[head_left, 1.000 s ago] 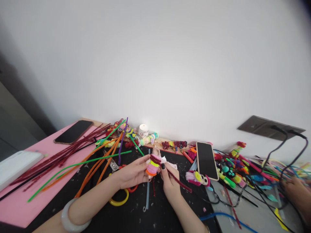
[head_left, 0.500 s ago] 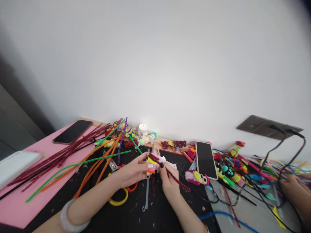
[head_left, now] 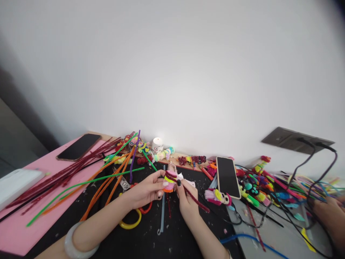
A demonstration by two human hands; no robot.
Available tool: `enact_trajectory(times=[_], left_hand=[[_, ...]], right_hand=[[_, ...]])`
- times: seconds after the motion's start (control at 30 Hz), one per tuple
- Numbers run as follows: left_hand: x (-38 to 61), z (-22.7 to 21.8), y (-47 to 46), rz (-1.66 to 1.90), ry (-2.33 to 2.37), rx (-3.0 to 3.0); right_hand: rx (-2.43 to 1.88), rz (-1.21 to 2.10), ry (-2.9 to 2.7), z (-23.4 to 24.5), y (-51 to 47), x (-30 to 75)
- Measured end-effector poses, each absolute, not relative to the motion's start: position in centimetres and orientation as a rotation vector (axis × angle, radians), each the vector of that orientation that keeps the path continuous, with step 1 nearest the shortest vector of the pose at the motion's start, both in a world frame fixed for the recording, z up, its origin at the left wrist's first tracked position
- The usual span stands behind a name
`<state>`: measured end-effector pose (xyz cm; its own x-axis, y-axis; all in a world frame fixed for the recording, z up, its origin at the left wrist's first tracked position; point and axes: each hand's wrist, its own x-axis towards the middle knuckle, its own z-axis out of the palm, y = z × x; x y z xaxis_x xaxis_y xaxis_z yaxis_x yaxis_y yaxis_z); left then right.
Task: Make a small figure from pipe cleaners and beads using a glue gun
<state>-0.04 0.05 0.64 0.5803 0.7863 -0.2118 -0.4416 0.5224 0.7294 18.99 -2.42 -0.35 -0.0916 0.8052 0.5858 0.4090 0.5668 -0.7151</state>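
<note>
Between my two hands is a small pipe-cleaner figure (head_left: 169, 186) with pink, yellow and orange bands. My left hand (head_left: 147, 189) grips it from the left, thumb across its front. A dark red pipe cleaner (head_left: 196, 201) crosses the figure's upper part, and its free end slants down to the right. My right hand (head_left: 188, 203) pinches this pipe cleaner close to the figure. Something white shows just behind my right fingers, too covered to name. Below lie scissors with a yellow loop handle (head_left: 131, 221).
Loose dark red pipe cleaners (head_left: 67, 171) and orange ones lie at left, near a black phone (head_left: 78, 146). Another phone (head_left: 228, 177) leans at right beside a pink figure (head_left: 217, 196). Cables run from a wall socket (head_left: 296, 140). Another person's hand (head_left: 327, 214) is at far right.
The dark red pipe cleaner now lies closer around the figure, where a loop stood out before. My left fingers have shifted slightly, showing more of the figure's front.
</note>
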Motion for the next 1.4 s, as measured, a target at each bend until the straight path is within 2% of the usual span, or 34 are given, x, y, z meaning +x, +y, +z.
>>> enact_trajectory(times=[0.33,0.97,1.4], left_hand=[[-0.4,0.8,0.2,0.739,0.587,0.756],[-1.6,-0.8,0.6,0.715,0.56,0.629],[-1.3,1.0,0.4,0.72,0.682,0.683]], right_hand=[[-0.995,0.379,-1.717,0.0,-2.4,18.9],[-1.031,0.499,-1.707,-0.4,-2.1,18.7],[-1.065,0.549,-1.714,-0.4,-2.3,18.7]])
